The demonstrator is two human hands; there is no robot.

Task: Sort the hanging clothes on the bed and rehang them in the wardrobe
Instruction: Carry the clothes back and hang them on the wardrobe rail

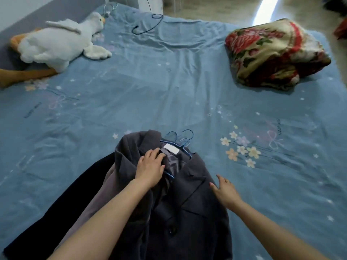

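We see a wide bed under a wrinkled blue flower-printed sheet point(169, 81), pale tiled floor point(216, 8) beyond, crossed by a bright streak of light point(262, 6).

One bed point(169, 87). One white plush goose point(56, 45). One folded floral blanket point(272, 53). Three stacked garments: one dark grey blazer point(187, 212) on top, one lighter grey garment point(97, 196) beneath, one black garment point(62, 203) at the left. Three blue hanger hooks point(181, 136) at the collars. One loose blue hanger point(148, 23) far off. Two hands: left point(150, 168), right point(225, 190).
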